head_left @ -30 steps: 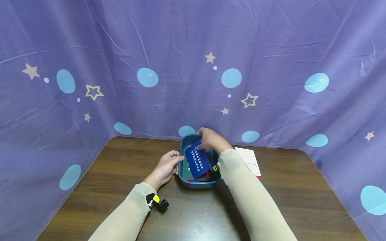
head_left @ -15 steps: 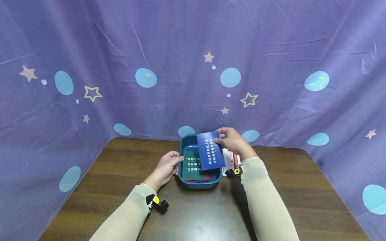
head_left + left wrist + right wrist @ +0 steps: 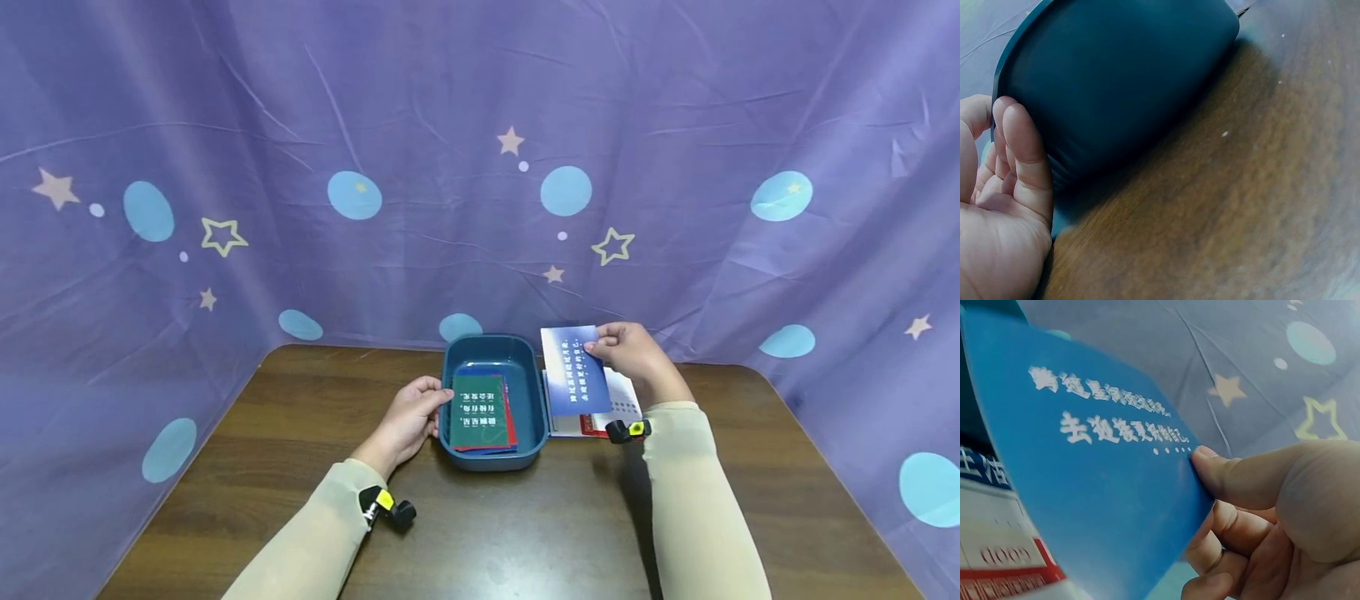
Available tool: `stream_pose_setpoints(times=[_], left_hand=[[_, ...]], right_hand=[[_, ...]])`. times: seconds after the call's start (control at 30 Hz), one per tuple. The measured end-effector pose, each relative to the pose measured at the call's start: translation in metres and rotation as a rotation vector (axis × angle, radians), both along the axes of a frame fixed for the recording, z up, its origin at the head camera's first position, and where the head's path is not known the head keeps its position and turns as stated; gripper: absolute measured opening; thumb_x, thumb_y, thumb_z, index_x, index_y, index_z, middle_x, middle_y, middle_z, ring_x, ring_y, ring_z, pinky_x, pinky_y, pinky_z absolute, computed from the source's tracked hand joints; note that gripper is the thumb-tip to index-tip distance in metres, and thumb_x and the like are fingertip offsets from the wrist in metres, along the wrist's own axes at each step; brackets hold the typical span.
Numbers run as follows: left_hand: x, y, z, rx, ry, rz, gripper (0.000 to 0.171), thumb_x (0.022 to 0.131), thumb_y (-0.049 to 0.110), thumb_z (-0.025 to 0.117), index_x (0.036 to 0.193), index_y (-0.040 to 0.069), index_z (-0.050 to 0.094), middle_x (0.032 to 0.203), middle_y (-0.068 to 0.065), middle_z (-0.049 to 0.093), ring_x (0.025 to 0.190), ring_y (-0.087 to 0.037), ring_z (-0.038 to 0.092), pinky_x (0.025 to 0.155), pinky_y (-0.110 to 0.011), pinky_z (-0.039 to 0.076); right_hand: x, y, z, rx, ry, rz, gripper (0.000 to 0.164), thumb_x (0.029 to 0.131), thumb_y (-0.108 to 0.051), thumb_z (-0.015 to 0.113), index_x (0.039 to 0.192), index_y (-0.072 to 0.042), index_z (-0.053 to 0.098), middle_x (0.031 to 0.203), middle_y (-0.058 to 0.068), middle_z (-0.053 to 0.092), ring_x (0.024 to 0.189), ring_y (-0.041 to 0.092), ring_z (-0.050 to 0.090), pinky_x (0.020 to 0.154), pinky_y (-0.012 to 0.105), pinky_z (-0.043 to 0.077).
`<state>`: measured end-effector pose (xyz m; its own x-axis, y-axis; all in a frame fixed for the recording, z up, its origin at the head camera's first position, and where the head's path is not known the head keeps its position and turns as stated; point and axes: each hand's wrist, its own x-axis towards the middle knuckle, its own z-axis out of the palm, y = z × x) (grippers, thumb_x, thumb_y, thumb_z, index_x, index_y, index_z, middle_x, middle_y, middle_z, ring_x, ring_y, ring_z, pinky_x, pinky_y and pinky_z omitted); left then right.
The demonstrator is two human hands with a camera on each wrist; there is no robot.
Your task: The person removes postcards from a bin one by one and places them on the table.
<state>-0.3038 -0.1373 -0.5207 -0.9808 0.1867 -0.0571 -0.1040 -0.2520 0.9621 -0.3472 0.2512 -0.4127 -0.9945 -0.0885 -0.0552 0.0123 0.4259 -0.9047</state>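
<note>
A blue card (image 3: pixel 573 375) with white lettering is pinched at its right edge between the thumb and fingers of my right hand (image 3: pixel 633 354). In the right wrist view the card (image 3: pixel 1104 487) tilts, with the thumb on its printed face. My left hand (image 3: pixel 405 421) grips the left wall of a dark teal plastic bin (image 3: pixel 531 392), thumb over the rim. The left wrist view shows fingers against the bin's outer wall (image 3: pixel 1122 75). Inside the bin, at its left, lies a green card (image 3: pixel 480 425) with white lettering, over red and blue cards whose edges show.
Right of the bin, several white and red cards (image 3: pixel 624 396) lie on the wooden table (image 3: pixel 480 533), partly hidden under the held card. A purple curtain (image 3: pixel 420 275) with stars and blue dots stands behind the table.
My right hand has lifted the blue card out of the bin and carried it right, over the cards on the table. The left hand has stayed on the bin.
</note>
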Motion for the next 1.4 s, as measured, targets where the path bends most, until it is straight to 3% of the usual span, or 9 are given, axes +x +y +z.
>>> stream_pose_setpoints(times=[0.13, 0.33, 0.47, 0.7, 1.0, 1.23, 1.4], left_hand=[[0.001, 0.001, 0.000, 0.012, -0.004, 0.003, 0.013, 0.100, 0.005, 0.068, 0.099, 0.008, 0.055, 0.063, 0.005, 0.058, 0.046, -0.007, 0.049, 0.040, -0.019, 0.045], [0.000, 0.001, 0.001, 0.011, 0.000, -0.002, 0.013, 0.099, 0.006, 0.069, 0.100, 0.007, 0.056, 0.065, 0.004, 0.059, 0.046, -0.007, 0.050, 0.040, -0.020, 0.046], [0.000, -0.002, 0.001, 0.010, 0.001, 0.001, 0.013, 0.099, 0.006, 0.069, 0.099, 0.008, 0.056, 0.064, 0.004, 0.058, 0.045, -0.007, 0.050, 0.039, -0.019, 0.047], [-0.001, -0.001, 0.000, 0.011, 0.002, -0.003, 0.013, 0.098, 0.005, 0.069, 0.099, 0.007, 0.056, 0.064, 0.004, 0.057, 0.046, -0.007, 0.050, 0.040, -0.019, 0.047], [0.000, 0.000, 0.000, 0.012, -0.001, 0.004, 0.014, 0.098, 0.004, 0.069, 0.099, 0.008, 0.055, 0.061, 0.006, 0.055, 0.046, -0.006, 0.050, 0.039, -0.019, 0.046], [0.000, 0.000, 0.001, 0.020, -0.006, 0.002, 0.014, 0.099, 0.004, 0.068, 0.100, 0.008, 0.055, 0.063, 0.004, 0.056, 0.046, -0.007, 0.050, 0.039, -0.020, 0.046], [0.001, -0.001, 0.003, 0.018, -0.009, -0.004, 0.014, 0.100, 0.005, 0.068, 0.101, 0.008, 0.054, 0.065, 0.002, 0.058, 0.046, -0.007, 0.051, 0.040, -0.020, 0.047]], right_hand=[[0.003, 0.018, 0.002, 0.046, 0.043, -0.015, 0.030, 0.100, -0.015, 0.076, 0.115, 0.009, 0.067, 0.082, -0.005, 0.077, 0.072, 0.005, 0.065, 0.066, 0.022, 0.058], [0.011, 0.049, 0.007, 0.180, 0.059, -0.088, 0.037, 0.104, -0.025, 0.072, 0.123, 0.007, 0.069, 0.088, -0.001, 0.075, 0.074, 0.009, 0.061, 0.064, 0.025, 0.053], [0.016, 0.064, 0.003, 0.160, 0.007, -0.120, 0.038, 0.104, -0.023, 0.070, 0.127, 0.008, 0.066, 0.090, -0.001, 0.071, 0.080, 0.011, 0.062, 0.067, 0.026, 0.054], [0.018, 0.086, -0.014, 0.113, -0.074, -0.179, 0.032, 0.104, -0.019, 0.069, 0.121, 0.008, 0.064, 0.080, -0.003, 0.062, 0.071, 0.010, 0.057, 0.058, 0.026, 0.050], [0.006, 0.093, -0.044, 0.167, -0.170, -0.131, 0.038, 0.106, -0.022, 0.067, 0.129, 0.008, 0.062, 0.093, 0.007, 0.066, 0.079, 0.017, 0.063, 0.065, 0.031, 0.057], [0.002, 0.087, -0.056, 0.165, -0.215, -0.120, 0.035, 0.105, -0.022, 0.069, 0.126, 0.004, 0.063, 0.097, 0.009, 0.067, 0.083, 0.019, 0.064, 0.069, 0.032, 0.058], [0.001, 0.086, -0.061, 0.287, -0.214, -0.133, 0.033, 0.104, -0.026, 0.071, 0.121, 0.002, 0.066, 0.098, 0.011, 0.066, 0.087, 0.025, 0.061, 0.070, 0.034, 0.054]])
